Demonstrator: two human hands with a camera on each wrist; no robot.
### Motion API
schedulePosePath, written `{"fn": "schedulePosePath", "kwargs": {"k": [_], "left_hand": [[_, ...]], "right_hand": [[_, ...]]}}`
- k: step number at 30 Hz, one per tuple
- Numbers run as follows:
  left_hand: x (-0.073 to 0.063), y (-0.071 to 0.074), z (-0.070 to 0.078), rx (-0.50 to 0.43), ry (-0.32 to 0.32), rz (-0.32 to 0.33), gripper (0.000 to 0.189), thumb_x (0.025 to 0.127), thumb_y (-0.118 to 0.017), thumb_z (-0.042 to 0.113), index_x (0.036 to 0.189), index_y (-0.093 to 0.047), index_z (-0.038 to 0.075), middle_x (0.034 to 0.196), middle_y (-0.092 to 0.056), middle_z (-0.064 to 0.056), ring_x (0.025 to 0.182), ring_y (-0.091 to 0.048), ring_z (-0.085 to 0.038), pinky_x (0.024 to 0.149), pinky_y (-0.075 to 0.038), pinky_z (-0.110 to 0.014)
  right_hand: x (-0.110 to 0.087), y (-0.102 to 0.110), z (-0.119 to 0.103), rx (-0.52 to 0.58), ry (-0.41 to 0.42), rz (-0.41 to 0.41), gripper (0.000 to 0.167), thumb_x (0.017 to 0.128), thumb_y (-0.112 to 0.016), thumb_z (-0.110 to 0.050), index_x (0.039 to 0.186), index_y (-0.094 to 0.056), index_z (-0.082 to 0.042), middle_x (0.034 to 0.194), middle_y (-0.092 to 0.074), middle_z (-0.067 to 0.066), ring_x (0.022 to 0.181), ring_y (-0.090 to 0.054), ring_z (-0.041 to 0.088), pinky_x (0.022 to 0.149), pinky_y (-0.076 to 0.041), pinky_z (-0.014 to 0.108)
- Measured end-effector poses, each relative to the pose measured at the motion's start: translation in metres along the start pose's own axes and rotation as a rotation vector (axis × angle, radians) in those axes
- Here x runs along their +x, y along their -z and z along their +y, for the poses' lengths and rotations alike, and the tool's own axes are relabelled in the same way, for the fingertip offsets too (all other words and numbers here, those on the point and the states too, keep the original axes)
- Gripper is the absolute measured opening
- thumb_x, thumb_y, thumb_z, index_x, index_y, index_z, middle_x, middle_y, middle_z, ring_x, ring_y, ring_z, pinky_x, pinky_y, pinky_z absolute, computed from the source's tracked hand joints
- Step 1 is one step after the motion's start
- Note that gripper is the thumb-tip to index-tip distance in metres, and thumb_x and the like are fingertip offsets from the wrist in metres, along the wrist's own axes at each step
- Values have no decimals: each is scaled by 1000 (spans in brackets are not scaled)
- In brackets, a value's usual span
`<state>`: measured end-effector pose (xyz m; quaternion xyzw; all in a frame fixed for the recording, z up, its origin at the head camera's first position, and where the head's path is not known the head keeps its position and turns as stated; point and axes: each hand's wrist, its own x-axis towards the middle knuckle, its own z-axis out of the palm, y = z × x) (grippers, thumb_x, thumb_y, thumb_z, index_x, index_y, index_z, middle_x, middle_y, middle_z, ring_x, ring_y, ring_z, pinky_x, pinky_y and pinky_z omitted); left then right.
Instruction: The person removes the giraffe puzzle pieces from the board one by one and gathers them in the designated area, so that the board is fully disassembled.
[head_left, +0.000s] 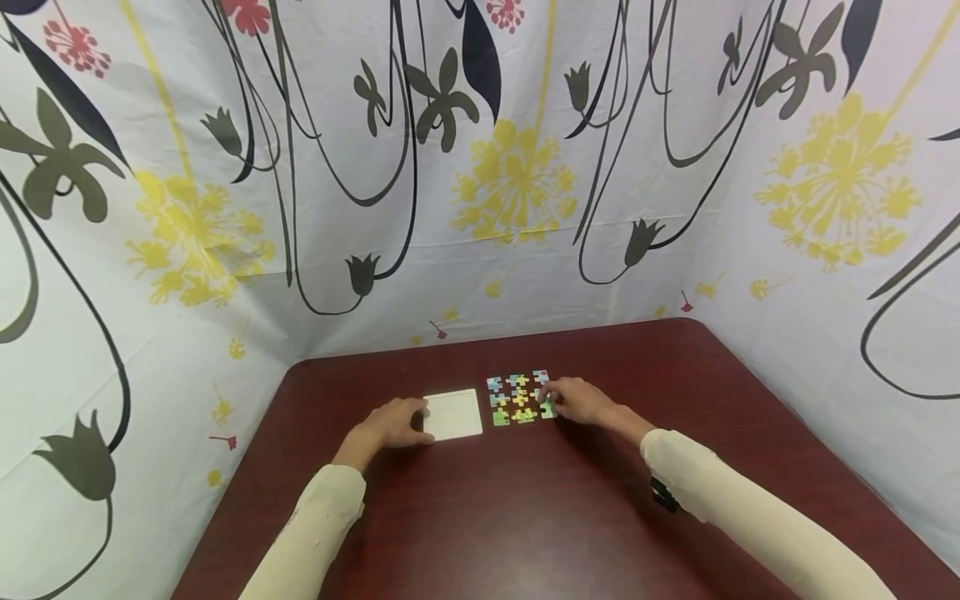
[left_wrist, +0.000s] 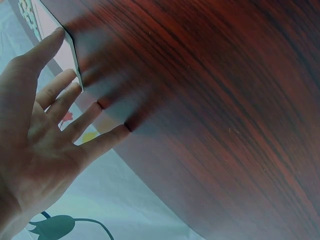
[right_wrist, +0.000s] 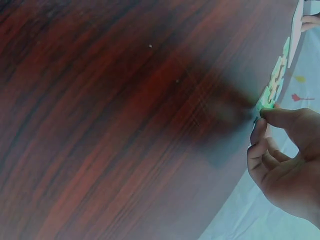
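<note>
A thin white puzzle tray [head_left: 453,415] with a raised border lies flat on the table. At its left edge is my left hand [head_left: 393,423]; in the left wrist view the thumb and fingers [left_wrist: 62,102] are spread, some touching the tray's edge. Several colourful jigsaw pieces [head_left: 520,398] lie in loose rows to the tray's right. My right hand [head_left: 579,400] is over the right side of these rows. There its thumb and index finger pinch a green jigsaw piece [head_left: 548,410], partly hidden by the fingertips.
The dark red wood-grain table [head_left: 480,517] has rounded far corners. A white cloth [head_left: 517,283] printed with flowers hangs behind it and along both sides. A dark band [head_left: 663,494] shows under the right sleeve.
</note>
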<state>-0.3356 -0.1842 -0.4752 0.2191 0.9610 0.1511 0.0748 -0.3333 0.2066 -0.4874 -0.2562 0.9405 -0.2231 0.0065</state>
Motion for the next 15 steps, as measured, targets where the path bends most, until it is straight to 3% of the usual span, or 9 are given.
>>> {"fn": "schedulePosePath", "kwargs": {"k": [5, 15], "left_hand": [[-2, -1, 0, -9, 23, -8, 54, 88, -83, 42, 131, -68, 15, 137, -64, -5, 126, -58, -29, 105, -45, -58], [-5, -4, -3, -15, 16, -5, 50, 88, -83, 43, 128, -67, 18, 131, -65, -2, 120, -58, -26, 102, -46, -58]], "right_hand": [[-3, -6, -2, -28, 33, 23, 20, 99, -64, 2, 111, -75, -10, 104, -66, 11, 99, -62, 29, 80, -54, 46], [-3, -10, -2, -31, 12, 32, 21, 99, -64, 2, 109, -75, -13, 104, -65, 10, 99, -63, 28, 82, -56, 48]]}}
